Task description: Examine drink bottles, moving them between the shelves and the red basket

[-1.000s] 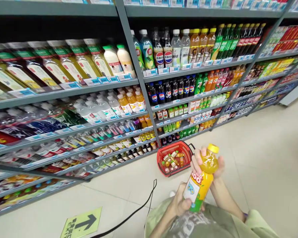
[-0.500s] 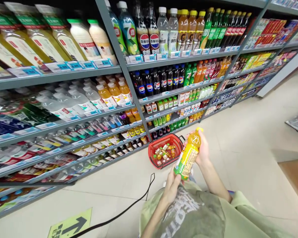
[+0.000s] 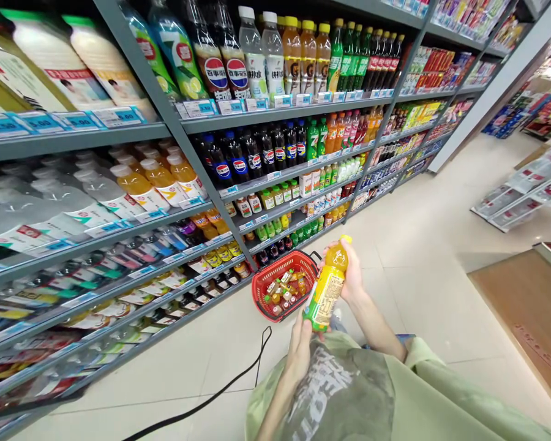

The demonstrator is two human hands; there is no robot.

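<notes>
An orange juice bottle (image 3: pixel 327 286) with a yellow cap and a yellow-green label is held tilted in front of me, above the floor. My right hand (image 3: pixel 352 277) wraps the bottle's upper part near the neck. Fingers of my left hand (image 3: pixel 300 340) press against its base from below. A red shopping basket (image 3: pixel 303 261) with several small bottles in it stands on the floor just left of the bottle, against the shelving.
Long grey shelves (image 3: pixel 119 128) full of drink bottles run along the left and recede to the back right. A black cord (image 3: pixel 239 384) lies on the pale tiled floor. A low display rack (image 3: pixel 518 195) and a brown mat (image 3: pixel 528 312) are at the right.
The bottle has turned so its back label faces me and sits further from my chest. My view has swung right, showing more of the aisle.
</notes>
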